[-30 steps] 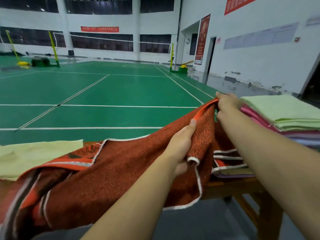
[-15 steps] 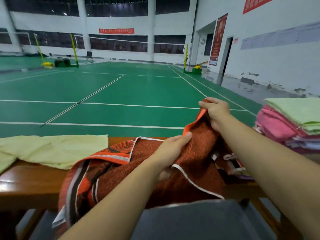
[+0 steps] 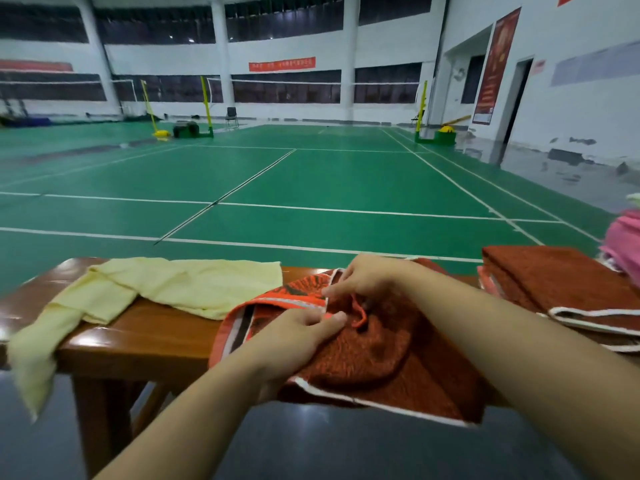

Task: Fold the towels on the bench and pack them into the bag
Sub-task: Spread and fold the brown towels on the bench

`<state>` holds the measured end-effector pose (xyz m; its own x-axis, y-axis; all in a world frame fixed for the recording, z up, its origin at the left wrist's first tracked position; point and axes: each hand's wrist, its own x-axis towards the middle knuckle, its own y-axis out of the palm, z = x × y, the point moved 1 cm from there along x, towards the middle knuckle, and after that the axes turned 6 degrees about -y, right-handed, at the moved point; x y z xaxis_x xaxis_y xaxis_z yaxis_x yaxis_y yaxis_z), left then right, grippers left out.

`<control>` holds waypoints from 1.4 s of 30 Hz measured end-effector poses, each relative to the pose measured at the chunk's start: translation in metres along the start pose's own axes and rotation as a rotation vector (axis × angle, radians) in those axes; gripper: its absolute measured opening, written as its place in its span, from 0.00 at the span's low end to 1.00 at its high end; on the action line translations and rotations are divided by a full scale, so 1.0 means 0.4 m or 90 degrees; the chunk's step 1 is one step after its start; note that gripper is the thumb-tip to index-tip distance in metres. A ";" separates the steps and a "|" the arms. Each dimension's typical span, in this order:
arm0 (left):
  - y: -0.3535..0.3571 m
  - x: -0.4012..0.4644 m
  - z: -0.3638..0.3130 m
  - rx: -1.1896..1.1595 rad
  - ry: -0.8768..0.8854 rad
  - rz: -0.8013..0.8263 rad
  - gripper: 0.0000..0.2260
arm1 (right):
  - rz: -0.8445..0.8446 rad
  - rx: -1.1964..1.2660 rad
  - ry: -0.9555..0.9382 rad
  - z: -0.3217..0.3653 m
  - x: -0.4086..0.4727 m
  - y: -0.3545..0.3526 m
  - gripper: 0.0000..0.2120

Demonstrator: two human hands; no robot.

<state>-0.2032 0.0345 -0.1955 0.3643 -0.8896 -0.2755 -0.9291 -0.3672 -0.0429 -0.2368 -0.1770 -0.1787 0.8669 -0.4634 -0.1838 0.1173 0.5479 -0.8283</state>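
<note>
Lowered since the earlier frames, the rust-red towel point(image 3: 374, 355) was now spread on the wooden bench point(image 3: 145, 337), its near edge hanging over the front. Its white-trimmed border was pinched by the left hand point(image 3: 298, 336), thumb and fingers curled over the cloth. Slightly farther, the patterned orange corner was pinched by the right hand point(image 3: 367, 277). A crumpled pale yellow towel point(image 3: 166, 289) was draped over the bench's left end. To the right, a folded rust towel point(image 3: 561, 285) lay apart, with a pink towel point(image 3: 623, 240) beyond. Green court flooring point(image 3: 311, 178) was seen behind.
</note>
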 end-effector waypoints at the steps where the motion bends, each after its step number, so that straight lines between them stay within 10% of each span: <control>1: -0.015 0.000 0.012 0.015 0.003 -0.022 0.15 | -0.010 -0.026 0.001 0.015 0.006 0.013 0.23; 12: -0.090 -0.047 0.064 0.073 -0.055 -0.050 0.19 | 0.219 0.082 -0.101 0.072 -0.035 -0.006 0.15; 42: -0.151 -0.002 0.101 0.082 -0.044 -0.105 0.27 | 0.137 0.021 -0.323 0.059 -0.007 0.052 0.04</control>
<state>-0.1499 0.0682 -0.2314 0.5104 -0.7985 -0.3192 -0.8596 -0.4639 -0.2142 -0.2252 -0.1479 -0.1829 0.9967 0.0510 -0.0627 -0.0808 0.6182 -0.7818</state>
